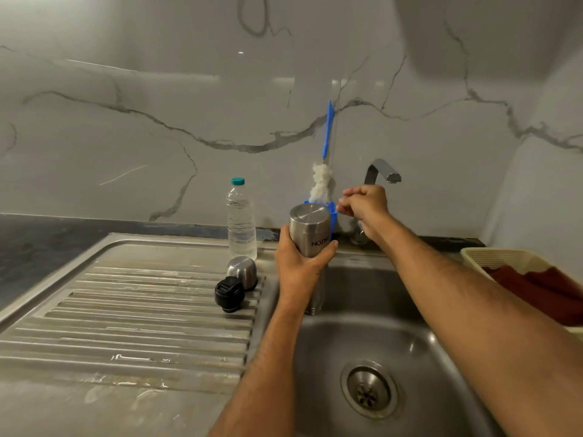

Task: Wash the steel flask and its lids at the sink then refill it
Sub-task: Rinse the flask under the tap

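Flask is inverted over the sink, base up, logo reading upside down. My left hand has its grip clamped round the lower body of it, just left of the tap. No water visible coming out, so either drained or mouth hidden behind my hand; can't tell.

My right hand is up beside the tap, fingers curled, reaching at the blue holder that carries the bottle brush. Whether that grip is actually pinching anything I can't tell: fingertips are bunched but the contact point isn't clear.

Both lids sit on the drainboard left of the tap: steel cap and black inner stopper, touching or nearly so. Plastic water bottle stands just behind them, presumably the refill source. Basket with red cloth is right of the tap.

Step in hand, my read: fetch the brush, scrub the inside.

How to do it well:
- turn flask mouth-up before inserting brush, keep it over the basin
- take brush by the blue handle, not the bristles
- keep left grip low and firm; wet steel will slip
- don't knock the holder off the wall side
- lids aren't washed yet, stopper grooves need attention
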